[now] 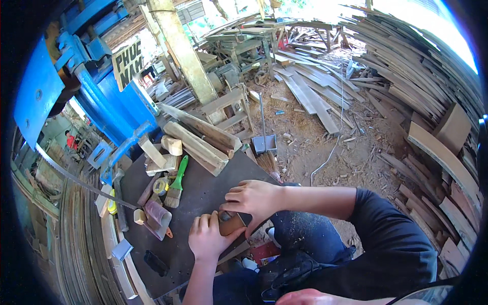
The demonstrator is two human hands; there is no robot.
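Note:
Both of my hands are over the near right edge of a dark worktable (201, 190). Between them is a small brown wooden piece (232, 225) with a dark rounded part at one end; its exact kind is partly hidden by my fingers. My left hand (207, 238) wraps around its left side. Reaching in from the right, my right hand (256, 202) curls over its far side, thumb pointing down. A brush (178, 182) with a green handle lies beyond my left hand. Left of it are a roll of tape (161, 186) and a curled pinkish sheet (158, 215).
Wooden blocks (195, 147) sit at the table's far end. A saw blade (84, 184) runs down from the blue machine (104, 99) at the left. A black object (155, 263) lies near the front. A dustpan (264, 144) and stacked planks (406, 66) are beyond. One person (70, 141) stands far left.

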